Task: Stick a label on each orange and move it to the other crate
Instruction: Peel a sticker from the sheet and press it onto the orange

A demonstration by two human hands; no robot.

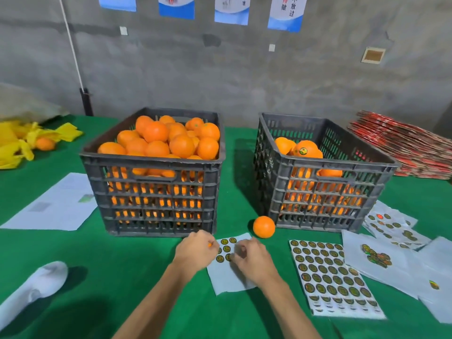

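Fingertips of both hands, left hand (195, 250) and right hand (249, 256), pinch at the small grey label sheet (227, 272). Loose round orange (264, 227) unlabelled beside the right black plastic crate (325, 182), roughly half full; left black slatted crate (156, 187) heaped.

Bench (73, 277) covered in green cloth; a white glove (36, 285) lies at its near left edge, a sheet of paper (53, 204) further back on the same side. Far left: a heap of yellow foam nets (17, 143) on the cloth. Far right: a stack of flat red cartons (411, 150), against a grey concrete wall (220, 69) carrying four blue-and-white posters (286, 11) along its top and a white cord (71, 42) running down at left.
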